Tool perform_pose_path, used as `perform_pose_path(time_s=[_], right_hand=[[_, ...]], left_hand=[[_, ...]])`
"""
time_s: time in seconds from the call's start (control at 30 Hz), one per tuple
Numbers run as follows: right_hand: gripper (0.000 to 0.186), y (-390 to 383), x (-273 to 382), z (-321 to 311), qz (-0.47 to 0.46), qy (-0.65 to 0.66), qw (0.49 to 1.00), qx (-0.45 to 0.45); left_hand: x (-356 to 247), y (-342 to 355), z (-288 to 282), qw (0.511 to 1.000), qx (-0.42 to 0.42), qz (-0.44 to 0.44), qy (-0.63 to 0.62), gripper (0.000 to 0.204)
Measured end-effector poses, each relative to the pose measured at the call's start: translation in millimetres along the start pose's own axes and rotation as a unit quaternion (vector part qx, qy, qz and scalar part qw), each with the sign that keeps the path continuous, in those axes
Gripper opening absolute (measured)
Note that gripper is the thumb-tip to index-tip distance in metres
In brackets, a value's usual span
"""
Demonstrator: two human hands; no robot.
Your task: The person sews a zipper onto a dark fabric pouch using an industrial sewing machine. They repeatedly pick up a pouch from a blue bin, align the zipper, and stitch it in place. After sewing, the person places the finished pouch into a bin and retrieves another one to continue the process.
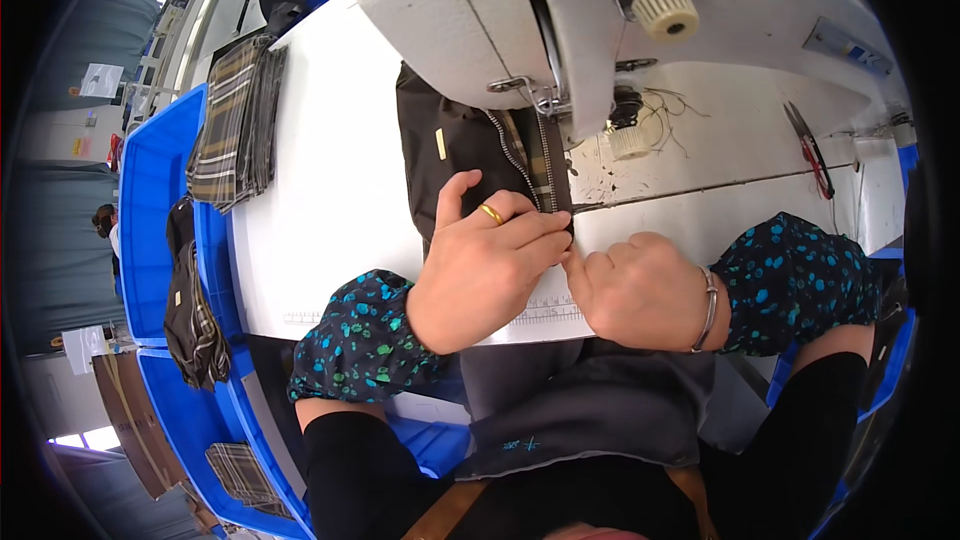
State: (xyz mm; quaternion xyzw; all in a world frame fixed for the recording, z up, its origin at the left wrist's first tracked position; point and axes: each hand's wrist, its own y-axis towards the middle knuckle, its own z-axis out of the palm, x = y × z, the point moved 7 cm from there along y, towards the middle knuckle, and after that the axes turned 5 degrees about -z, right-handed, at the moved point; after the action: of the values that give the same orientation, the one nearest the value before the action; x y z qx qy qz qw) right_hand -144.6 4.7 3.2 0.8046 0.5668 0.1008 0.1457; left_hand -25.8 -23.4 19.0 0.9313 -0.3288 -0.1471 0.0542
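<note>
A dark brown fabric piece (pixel 440 175) with a metal zipper (pixel 551 162) and checked cloth beside the teeth lies on the white table of a sewing machine (pixel 460 30). The zipper runs from under the needle area toward me. Across the near end of the fabric lies my left hand (pixel 480 270), its fingertips closed on the zipper end and one finger raised away. Close against those fingertips, my right hand (pixel 640 290) is curled, pinching the fabric's near right corner. The thumbs and the pinched edge are mostly hidden by the fingers.
Red-handled scissors (pixel 822 170) lie at the right, with loose thread (pixel 670 115) near the machine. A stack of checked cloth (pixel 238 120) and dark fabric pieces (pixel 192 315) rest by the blue bins (pixel 160 185) on the left. A ruler strip (pixel 545 316) marks the table's front edge.
</note>
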Motion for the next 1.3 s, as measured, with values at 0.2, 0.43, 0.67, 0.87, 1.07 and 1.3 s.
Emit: perform_pose_path(time_s=[0.2, 0.43, 0.67, 0.87, 1.07, 1.3], right_hand=[[0.011, 7, -18, 7, 0.021, -0.052, 0.998, -0.029], [0.029, 13, -48, 20, 0.073, -0.020, 0.997, -0.011], [0.035, 16, -59, 22, 0.087, -0.029, 0.995, -0.036], [0.034, 16, -60, 20, 0.084, -0.006, 0.996, -0.036], [0.021, 15, -62, 22, 0.074, 0.009, 0.996, -0.048], [0.020, 16, -63, 21, 0.074, 0.006, 0.996, -0.055]], left_hand=[[18, 15, 5, 0.999, -0.037, -0.015, -0.017, 0.016], [41, 35, 8, 0.998, -0.062, -0.025, -0.019, 0.021], [45, 39, 7, 0.992, -0.113, -0.032, 0.041, 0.033], [27, 21, 2, 0.980, -0.134, -0.020, 0.147, 0.033], [34, 27, 10, 0.986, -0.121, 0.027, 0.115, 0.032], [39, 30, 9, 0.993, -0.096, -0.008, 0.068, 0.037]])
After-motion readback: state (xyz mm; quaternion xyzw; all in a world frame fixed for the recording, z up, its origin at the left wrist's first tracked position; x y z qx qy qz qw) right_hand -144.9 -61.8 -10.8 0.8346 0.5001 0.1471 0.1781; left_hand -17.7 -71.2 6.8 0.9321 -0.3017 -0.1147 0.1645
